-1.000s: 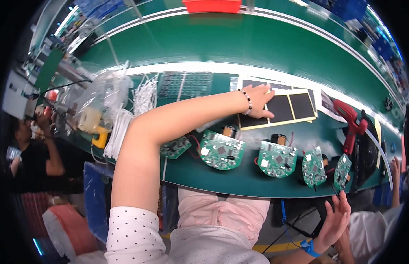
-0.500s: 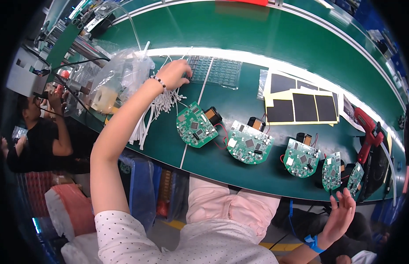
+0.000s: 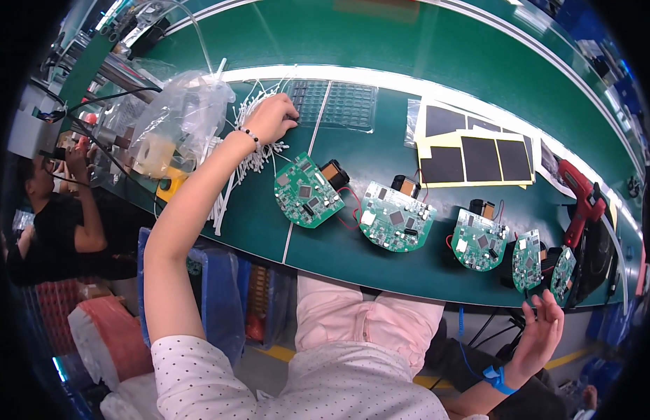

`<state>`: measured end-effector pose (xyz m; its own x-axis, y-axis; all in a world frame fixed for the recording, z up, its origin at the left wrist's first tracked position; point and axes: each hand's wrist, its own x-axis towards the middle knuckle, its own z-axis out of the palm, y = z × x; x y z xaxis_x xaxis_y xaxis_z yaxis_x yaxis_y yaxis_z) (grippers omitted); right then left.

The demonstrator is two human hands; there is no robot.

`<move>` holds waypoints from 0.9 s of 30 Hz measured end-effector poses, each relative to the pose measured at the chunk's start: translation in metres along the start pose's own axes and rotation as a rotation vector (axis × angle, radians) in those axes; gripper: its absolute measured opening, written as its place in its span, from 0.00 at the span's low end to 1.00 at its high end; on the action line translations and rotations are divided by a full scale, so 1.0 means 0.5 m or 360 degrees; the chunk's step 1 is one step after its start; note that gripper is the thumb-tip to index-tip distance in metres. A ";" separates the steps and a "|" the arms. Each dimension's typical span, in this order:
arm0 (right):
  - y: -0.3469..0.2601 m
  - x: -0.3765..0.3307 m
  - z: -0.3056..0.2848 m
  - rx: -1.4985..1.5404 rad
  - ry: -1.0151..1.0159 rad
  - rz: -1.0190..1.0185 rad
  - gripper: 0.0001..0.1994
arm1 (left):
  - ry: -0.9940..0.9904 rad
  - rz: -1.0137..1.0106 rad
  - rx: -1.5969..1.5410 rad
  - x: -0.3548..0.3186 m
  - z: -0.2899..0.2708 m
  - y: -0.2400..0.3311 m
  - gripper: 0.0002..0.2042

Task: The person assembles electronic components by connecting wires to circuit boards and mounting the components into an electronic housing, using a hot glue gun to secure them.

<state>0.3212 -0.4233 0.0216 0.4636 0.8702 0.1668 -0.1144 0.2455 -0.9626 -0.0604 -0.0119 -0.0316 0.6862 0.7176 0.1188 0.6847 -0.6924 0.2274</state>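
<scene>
My left hand [image 3: 269, 119] is at the left edge of a clear plastic tray with small pockets [image 3: 346, 106]. Its thumb and fingers are drawn together, and whatever may be between them is hidden. Beneath and around that hand lies a bundle of thin white cables [image 3: 255, 155]. Nearest to it on the right is a green circuit board [image 3: 307, 196] with a dark part wired to it. At the right, my right hand [image 3: 540, 334] hangs by the table's front edge, below the two rightmost boards [image 3: 527, 260], fingers apart and holding nothing.
More green boards [image 3: 397, 218] [image 3: 480, 241] stand in a row along the green table [image 3: 353, 259]. Behind them are yellow-edged sheets with black pads [image 3: 482, 159]. A red glue gun [image 3: 582, 199] lies far right; a plastic bag [image 3: 188, 115] at left. Another person [image 3: 62, 217] sits left.
The view has shifted slightly, so the table and boards appear higher. My left thumb and fingers have come closer together by the tray. My right hand stays nearly where it was, still spread.
</scene>
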 end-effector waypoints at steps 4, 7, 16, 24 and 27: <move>-0.004 -0.006 0.001 -0.0017 0.0005 0.0002 0.16 | -0.0016 -0.0082 -0.0176 0.008 0.002 -0.005 0.05; -0.008 -0.010 0.008 -0.0059 0.0165 0.0000 0.15 | -0.0016 -0.0122 -0.0280 0.012 0.002 -0.008 0.05; -0.009 -0.013 0.026 -0.0063 0.0179 -0.0008 0.16 | 0.0048 0.0047 -0.0319 0.002 -0.005 0.002 0.02; 0.002 -0.015 0.102 -0.0120 0.0143 -0.0160 0.09 | 0.0897 0.0213 -0.0533 -0.038 -0.078 0.174 0.03; 0.011 -0.028 0.203 -0.0115 0.0189 0.0113 0.03 | 0.0678 0.0877 -0.0208 -0.125 -0.111 0.387 0.09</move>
<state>0.2250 -0.3906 0.0358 0.5576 0.8267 0.0755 -0.0888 0.1499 -0.9847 0.0156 -0.1865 0.0585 0.7502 0.2510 0.6117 0.2122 -0.9676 0.1368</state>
